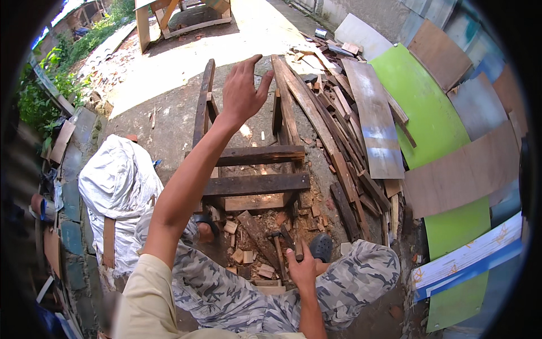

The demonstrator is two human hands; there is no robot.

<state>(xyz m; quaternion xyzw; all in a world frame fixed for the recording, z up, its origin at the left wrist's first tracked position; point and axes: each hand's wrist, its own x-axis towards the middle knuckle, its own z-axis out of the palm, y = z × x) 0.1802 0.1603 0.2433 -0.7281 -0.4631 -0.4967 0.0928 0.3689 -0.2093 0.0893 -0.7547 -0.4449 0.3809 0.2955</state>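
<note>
My left hand (245, 93) is stretched far forward, fingers out and thumb apart, holding nothing. It hovers above the far part of a dark wooden frame (254, 184) made of rails and crosspieces, between its two long rails. Low between my legs, my right hand (302, 268) is closed around a short brown wooden piece (298, 247), perhaps a tool handle; its far end is hard to make out. Just left of that hand, a hammer (279, 254) with a wooden handle lies among wood offcuts (247, 256). A dark plank (257, 237) slants beside it.
Long scrap boards (339, 135) are piled to the right of the frame. Beyond them lean plywood and green sheets (420, 101). White cloth (121, 175) is heaped at left. A wooden table (183, 20) stands at the far end, on sunlit concrete.
</note>
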